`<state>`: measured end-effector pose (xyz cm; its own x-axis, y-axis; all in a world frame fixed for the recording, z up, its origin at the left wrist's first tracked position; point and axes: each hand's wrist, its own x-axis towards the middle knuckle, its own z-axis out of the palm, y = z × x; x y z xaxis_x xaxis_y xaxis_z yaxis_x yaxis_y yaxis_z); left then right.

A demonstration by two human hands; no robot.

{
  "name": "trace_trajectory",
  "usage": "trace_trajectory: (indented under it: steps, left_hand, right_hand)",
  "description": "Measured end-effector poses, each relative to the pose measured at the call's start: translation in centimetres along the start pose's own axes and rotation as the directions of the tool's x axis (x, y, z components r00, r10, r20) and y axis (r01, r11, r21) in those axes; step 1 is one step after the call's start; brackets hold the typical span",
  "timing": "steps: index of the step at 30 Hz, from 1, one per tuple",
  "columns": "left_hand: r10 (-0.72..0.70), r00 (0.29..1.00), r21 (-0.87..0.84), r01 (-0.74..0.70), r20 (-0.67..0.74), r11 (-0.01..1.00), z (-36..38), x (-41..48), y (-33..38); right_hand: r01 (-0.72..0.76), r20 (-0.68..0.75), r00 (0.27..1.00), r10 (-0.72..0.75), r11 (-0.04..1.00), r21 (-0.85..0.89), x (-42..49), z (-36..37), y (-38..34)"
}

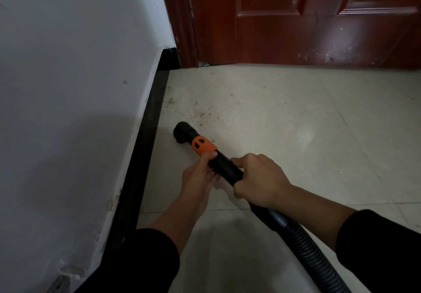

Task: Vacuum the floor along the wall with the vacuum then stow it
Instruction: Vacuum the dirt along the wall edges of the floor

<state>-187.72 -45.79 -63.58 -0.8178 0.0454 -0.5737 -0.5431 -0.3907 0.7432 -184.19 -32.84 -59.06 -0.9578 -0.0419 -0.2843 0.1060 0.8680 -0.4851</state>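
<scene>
Your right hand [262, 178] is wrapped round the black vacuum tube [224, 166], taking its weight where the ribbed hose [303, 245] trails off behind the grip. Your left hand [200, 176] pinches the tube just ahead, thumb on top below the orange collar [203, 146], likely to steer; its lower fingers are hidden. Beyond both grips the nozzle [182, 132] sits low on the floor [296, 133] just beside the baseboard [145, 137], aimed at crumbs [198, 115] farther ahead.
</scene>
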Motion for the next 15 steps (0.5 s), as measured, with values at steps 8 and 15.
trace_trajectory:
  steps: [8, 15]
  left_hand:
    - [-0.018, 0.996, 0.027, 0.016, 0.091, 1.000, 1.6, -0.7, -0.7]
    - [-0.040, 0.995, 0.042, 0.037, 0.089, 0.998, 2.5, -1.8, -1.1]
  right_hand:
    - [-0.042, -0.018, 0.999, 0.043, 0.999, 0.005, -1.0, -1.0, 1.6]
    - [-0.073, 0.009, 0.997, 0.073, 0.996, 0.056, -2.0, -1.8, 2.5]
